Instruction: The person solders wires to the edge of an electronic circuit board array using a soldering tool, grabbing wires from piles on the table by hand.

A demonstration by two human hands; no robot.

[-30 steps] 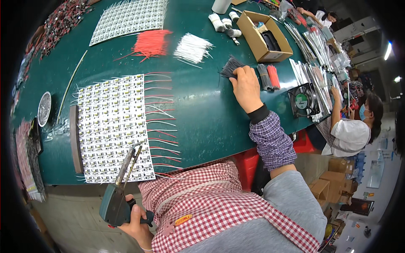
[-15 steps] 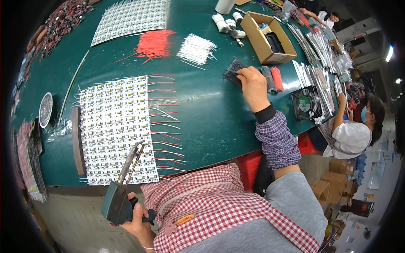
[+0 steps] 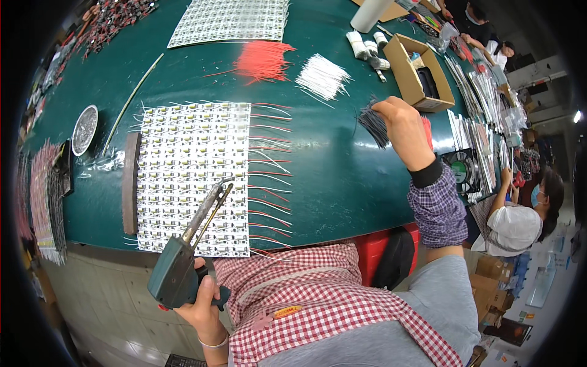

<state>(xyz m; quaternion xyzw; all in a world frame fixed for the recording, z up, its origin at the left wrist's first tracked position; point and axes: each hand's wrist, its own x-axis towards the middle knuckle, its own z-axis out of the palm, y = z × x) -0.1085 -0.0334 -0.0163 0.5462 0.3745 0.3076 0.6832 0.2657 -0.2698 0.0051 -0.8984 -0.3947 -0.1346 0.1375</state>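
Note:
My left hand (image 3: 205,306) is wrapped round the handle of a green soldering gun (image 3: 171,275). Its bent tip and thin feed tube reach over a white panel of small circuit boards (image 3: 189,140); whether the tip touches cannot be made out. Red and white wires (image 3: 270,160) stick out from the panel's right edge. Farther right, my right hand (image 3: 403,131) has its fingertips pinched at a loose pile of short black wires (image 3: 372,125). Red wires (image 3: 263,61) and white wires (image 3: 323,78) lie in separate heaps beyond the panel.
A dark bar (image 3: 130,183) lies along the panel's left edge, near a round silver dish (image 3: 85,130). At right stand an open cardboard box (image 3: 422,98) and a black fan (image 3: 460,168). Another panel (image 3: 229,24) lies at the back. A co-worker (image 3: 516,217) sits at the right.
My view has turned, so the table's things appear farther right and a little higher. The soldering gun stays over the panel, and my right hand stays at the black wires.

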